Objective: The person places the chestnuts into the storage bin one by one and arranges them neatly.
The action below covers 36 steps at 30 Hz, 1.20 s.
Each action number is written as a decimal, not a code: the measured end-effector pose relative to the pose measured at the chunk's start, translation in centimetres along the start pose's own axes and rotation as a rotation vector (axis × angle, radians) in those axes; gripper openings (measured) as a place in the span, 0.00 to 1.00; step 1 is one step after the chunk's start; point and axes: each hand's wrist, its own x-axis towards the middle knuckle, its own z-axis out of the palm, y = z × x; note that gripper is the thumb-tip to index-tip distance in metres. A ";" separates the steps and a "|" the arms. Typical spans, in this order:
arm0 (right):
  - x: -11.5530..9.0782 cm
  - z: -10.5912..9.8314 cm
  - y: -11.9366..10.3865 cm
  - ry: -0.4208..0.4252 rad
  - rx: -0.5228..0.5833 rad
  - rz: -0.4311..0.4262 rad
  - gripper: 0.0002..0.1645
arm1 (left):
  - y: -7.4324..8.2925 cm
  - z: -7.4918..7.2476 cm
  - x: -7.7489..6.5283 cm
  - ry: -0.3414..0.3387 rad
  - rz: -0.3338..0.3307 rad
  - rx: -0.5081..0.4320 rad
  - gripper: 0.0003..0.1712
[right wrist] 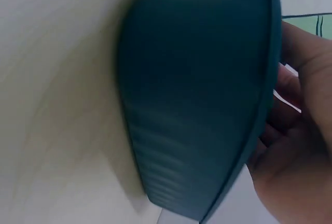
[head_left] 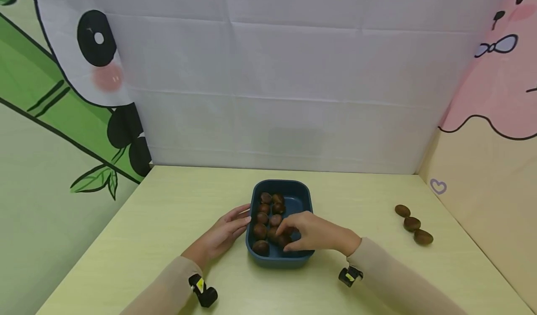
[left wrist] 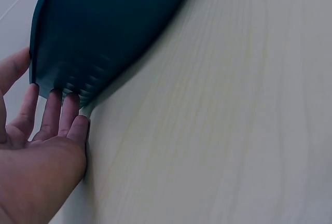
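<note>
A dark blue rectangular box [head_left: 302,191] stands on the table with several brown chestnuts [head_left: 261,247] lined up in two rows inside it. My left hand [head_left: 224,236] rests its extended fingers against the box's left wall; in the left wrist view the fingertips [left wrist: 71,99] touch the outer side below the rim. Over the box's right rim reaches my right hand [head_left: 308,231], thumb and forefinger curved round a chestnut [head_left: 284,240] near the front right. In the right wrist view the box wall [right wrist: 192,89] hides those fingertips and the nut.
Three more chestnuts [head_left: 412,223] lie in a slanting line on the right of the pale yellow table [head_left: 356,198]. A white cloth backdrop [head_left: 293,96] rises at the back edge, with printed panels at both sides.
</note>
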 end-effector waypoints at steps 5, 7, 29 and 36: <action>0.8 1.1 -0.5 -0.029 -0.028 -0.030 0.17 | 0.0 0.0 0.1 -0.004 -0.002 0.000 0.35; 1.0 1.4 -0.6 -0.040 -0.043 -0.029 0.17 | 0.1 0.0 0.0 -0.002 -0.001 -0.001 0.35; 1.4 2.5 -0.5 -0.013 -0.158 0.036 0.18 | 0.0 0.0 0.0 0.009 0.002 -0.008 0.35; 1.1 1.8 -0.6 -0.005 -0.151 0.004 0.17 | 0.0 0.0 0.0 -0.005 0.003 -0.006 0.35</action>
